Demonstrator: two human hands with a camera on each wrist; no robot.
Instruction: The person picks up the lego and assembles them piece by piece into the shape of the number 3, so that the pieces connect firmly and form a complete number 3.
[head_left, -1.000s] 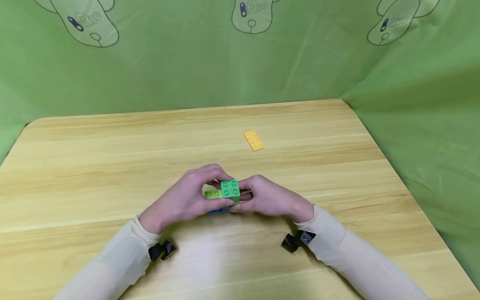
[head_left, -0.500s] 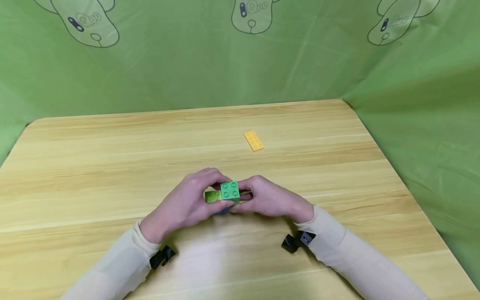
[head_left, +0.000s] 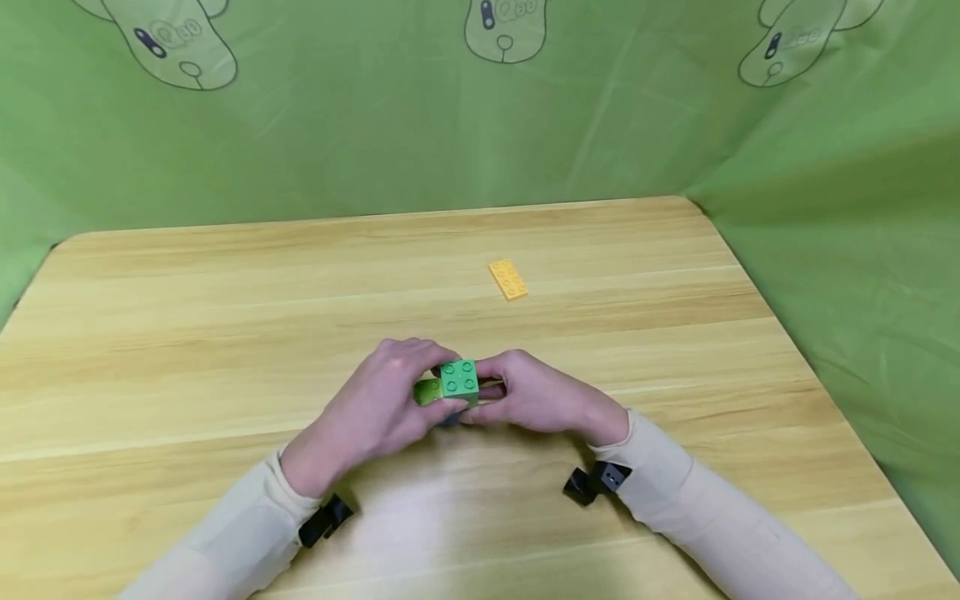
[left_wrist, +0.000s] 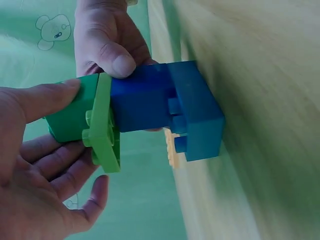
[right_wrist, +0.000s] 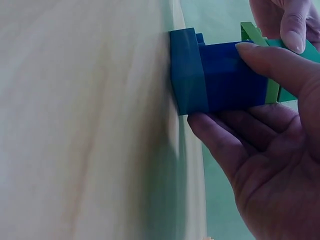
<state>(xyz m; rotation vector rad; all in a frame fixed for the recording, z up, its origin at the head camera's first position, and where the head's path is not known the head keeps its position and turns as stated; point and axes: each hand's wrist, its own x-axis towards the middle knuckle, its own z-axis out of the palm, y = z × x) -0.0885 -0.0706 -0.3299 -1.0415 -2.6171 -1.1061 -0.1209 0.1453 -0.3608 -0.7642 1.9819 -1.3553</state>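
Between both hands stands a stack of toy building bricks. Its lowest piece is a teal-blue brick [left_wrist: 202,117], close over the tabletop. A dark blue brick [left_wrist: 142,97] comes above it, then a thin lime-green plate [left_wrist: 103,127] jutting out to the left side, and a green brick [head_left: 459,379] on top. My left hand [head_left: 375,404] pinches the green brick between thumb and fingers. My right hand [head_left: 536,392] grips the dark blue brick from the right, its thumb on one face and fingers on the opposite side. Studs show on the teal-blue brick's uncovered part.
A yellow-orange plate [head_left: 508,279] with studs lies flat on the wooden table [head_left: 225,333], beyond the hands. Green cloth [head_left: 375,142] printed with cartoon outlines hangs behind the table and along its right side. Black devices [head_left: 326,521] are worn at both wrists.
My left hand has shifted slightly nearer and to the right around the green brick, covering more of the lime-green plate and the blue below. The right hand and yellow-orange plate stay put.
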